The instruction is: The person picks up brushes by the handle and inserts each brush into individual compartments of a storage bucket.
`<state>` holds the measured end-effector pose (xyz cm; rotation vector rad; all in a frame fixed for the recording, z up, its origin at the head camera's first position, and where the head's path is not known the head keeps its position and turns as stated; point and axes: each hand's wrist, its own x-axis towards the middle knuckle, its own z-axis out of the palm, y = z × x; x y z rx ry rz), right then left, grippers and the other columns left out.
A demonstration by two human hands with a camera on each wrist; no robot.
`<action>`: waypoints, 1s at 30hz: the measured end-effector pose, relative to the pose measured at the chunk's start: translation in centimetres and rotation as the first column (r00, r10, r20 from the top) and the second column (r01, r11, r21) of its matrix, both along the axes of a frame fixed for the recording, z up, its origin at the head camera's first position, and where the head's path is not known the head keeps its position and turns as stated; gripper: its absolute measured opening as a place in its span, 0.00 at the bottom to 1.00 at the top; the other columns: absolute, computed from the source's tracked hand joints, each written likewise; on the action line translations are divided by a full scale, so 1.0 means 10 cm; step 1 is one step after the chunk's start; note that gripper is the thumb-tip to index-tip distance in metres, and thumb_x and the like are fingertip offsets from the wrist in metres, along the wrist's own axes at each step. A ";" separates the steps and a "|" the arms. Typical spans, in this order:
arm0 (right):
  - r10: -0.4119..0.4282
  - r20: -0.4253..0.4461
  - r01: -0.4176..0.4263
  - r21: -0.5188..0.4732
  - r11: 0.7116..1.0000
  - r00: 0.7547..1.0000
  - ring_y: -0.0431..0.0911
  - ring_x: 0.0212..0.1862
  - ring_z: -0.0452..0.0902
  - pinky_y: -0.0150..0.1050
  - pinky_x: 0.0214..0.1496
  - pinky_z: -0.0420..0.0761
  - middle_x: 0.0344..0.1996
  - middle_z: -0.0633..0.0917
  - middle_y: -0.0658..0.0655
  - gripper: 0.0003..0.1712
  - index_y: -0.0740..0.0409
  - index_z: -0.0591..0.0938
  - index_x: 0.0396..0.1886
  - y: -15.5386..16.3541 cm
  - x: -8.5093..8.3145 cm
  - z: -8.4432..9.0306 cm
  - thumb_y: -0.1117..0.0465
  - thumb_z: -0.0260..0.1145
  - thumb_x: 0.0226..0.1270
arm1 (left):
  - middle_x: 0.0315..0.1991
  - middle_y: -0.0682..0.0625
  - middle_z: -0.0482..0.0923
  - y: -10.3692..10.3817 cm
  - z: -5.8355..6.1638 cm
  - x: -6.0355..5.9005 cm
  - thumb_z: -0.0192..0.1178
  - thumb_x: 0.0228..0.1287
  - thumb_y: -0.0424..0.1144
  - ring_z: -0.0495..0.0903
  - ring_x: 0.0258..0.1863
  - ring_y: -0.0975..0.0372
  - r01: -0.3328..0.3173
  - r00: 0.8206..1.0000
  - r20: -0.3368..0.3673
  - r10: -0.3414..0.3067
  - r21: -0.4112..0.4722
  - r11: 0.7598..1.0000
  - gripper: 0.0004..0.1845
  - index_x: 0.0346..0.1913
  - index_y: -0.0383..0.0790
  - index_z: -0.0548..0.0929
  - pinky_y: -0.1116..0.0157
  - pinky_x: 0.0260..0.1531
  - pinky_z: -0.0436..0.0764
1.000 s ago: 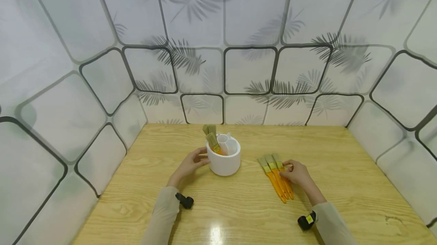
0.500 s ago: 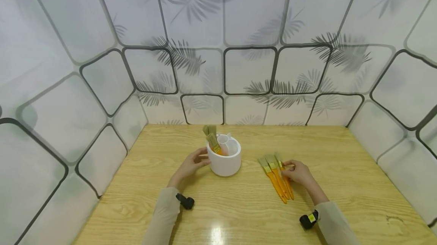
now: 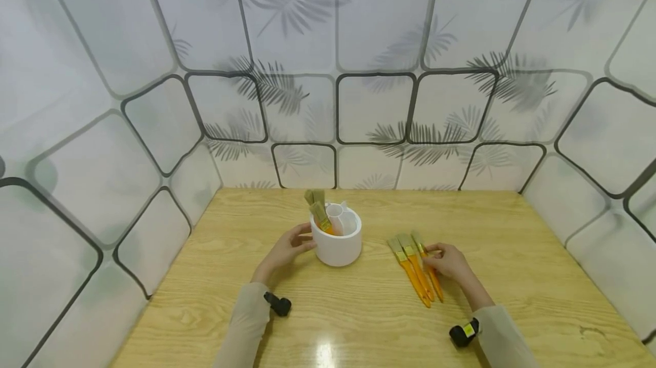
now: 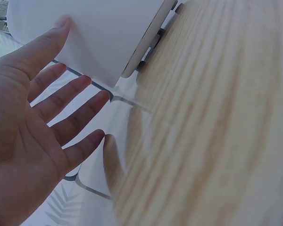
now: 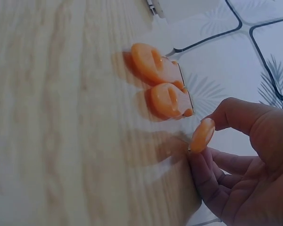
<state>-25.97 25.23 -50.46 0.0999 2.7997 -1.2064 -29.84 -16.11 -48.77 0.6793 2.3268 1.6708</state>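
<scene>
In the head view, a round white holder (image 3: pixel 338 249) stands on the table, several bristle paintbrushes (image 3: pixel 319 213) leaning bristles-up inside its left part. My left hand (image 3: pixel 283 249) is at the holder's left side. The left wrist view shows that hand (image 4: pixel 42 113) with fingers extended and the thumb against the white wall. On the right, my right hand (image 3: pixel 450 261) pinches the rightmost orange-handled paintbrush (image 5: pixel 203 135) between thumb and fingers; it is turned on its edge. Two similar paintbrushes (image 3: pixel 413 278) lie flat side by side just left of it, bristles pointing away.
A white tube (image 3: pixel 335 212) with fins rises in the middle of the holder. The wooden table (image 3: pixel 359 322) is bounded at the back and sides by patterned white walls (image 3: pixel 374 106). Each wrist wears a small black camera (image 3: pixel 463 332).
The right hand has turned the rightmost paintbrush onto its edge and parted it slightly from the other two. The left hand and the holder stay in place.
</scene>
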 end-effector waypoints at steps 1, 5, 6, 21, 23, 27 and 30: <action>0.001 0.000 -0.001 0.000 1.000 1.000 0.46 0.31 0.78 0.36 0.29 0.79 0.35 0.82 0.65 0.25 0.70 0.76 0.51 0.00 0.00 -0.01 0.59 0.66 0.58 | 0.64 0.34 0.63 0.00 -0.03 -0.01 0.59 0.64 0.35 0.68 0.59 0.41 -0.005 1.000 -0.002 0.005 0.002 1.000 0.30 0.67 0.34 0.62 0.52 0.57 0.73; 0.004 0.003 -0.004 -0.012 1.000 1.000 0.46 0.32 0.78 0.38 0.30 0.80 0.37 0.82 0.67 0.24 0.71 0.77 0.51 0.01 0.01 -0.02 0.59 0.65 0.58 | 0.64 0.37 0.64 -0.01 -0.16 -0.09 0.59 0.63 0.36 0.69 0.59 0.43 -0.019 1.000 0.000 0.019 0.007 1.000 0.31 0.67 0.37 0.63 0.52 0.57 0.73; 0.003 0.002 -0.003 -0.012 1.000 1.000 0.46 0.32 0.78 0.38 0.30 0.80 0.38 0.82 0.67 0.24 0.71 0.77 0.50 0.02 0.01 -0.01 0.59 0.65 0.58 | 0.64 0.37 0.64 -0.02 -0.19 -0.11 0.60 0.63 0.37 0.70 0.59 0.43 -0.022 1.000 0.000 0.022 0.007 1.000 0.31 0.67 0.38 0.63 0.52 0.57 0.73; 0.029 0.014 -0.028 -0.048 0.998 0.999 0.42 0.28 0.77 0.36 0.30 0.81 0.36 0.82 0.64 0.22 0.73 0.78 0.48 0.07 0.00 -0.01 0.59 0.64 0.60 | 0.65 0.36 0.63 0.00 0.03 0.01 0.59 0.64 0.36 0.67 0.60 0.41 0.015 1.000 0.018 -0.015 -0.006 1.000 0.31 0.68 0.35 0.61 0.53 0.58 0.72; 0.029 0.013 -0.028 -0.044 0.999 0.999 0.43 0.28 0.77 0.36 0.30 0.81 0.36 0.82 0.64 0.22 0.74 0.78 0.48 0.07 -0.01 -0.02 0.59 0.64 0.60 | 0.65 0.35 0.63 0.00 0.03 0.01 0.59 0.64 0.35 0.67 0.60 0.41 0.015 1.000 0.020 -0.015 -0.004 1.000 0.31 0.68 0.35 0.61 0.53 0.58 0.72; 0.016 0.022 -0.015 -0.055 0.998 1.000 0.43 0.29 0.78 0.37 0.31 0.81 0.37 0.82 0.64 0.22 0.73 0.78 0.48 0.08 -0.02 -0.03 0.59 0.63 0.60 | 0.65 0.35 0.63 0.00 0.03 0.02 0.59 0.63 0.35 0.68 0.60 0.41 0.012 1.000 0.019 -0.012 -0.003 1.000 0.31 0.68 0.35 0.61 0.53 0.58 0.73; 0.019 0.030 -0.017 -0.077 0.997 0.999 0.43 0.29 0.78 0.38 0.32 0.82 0.37 0.82 0.65 0.22 0.74 0.77 0.48 0.09 -0.01 -0.04 0.59 0.63 0.61 | 0.65 0.35 0.63 0.00 0.03 0.02 0.59 0.63 0.35 0.68 0.60 0.41 0.011 1.000 0.021 -0.011 -0.004 1.000 0.31 0.68 0.35 0.61 0.53 0.58 0.73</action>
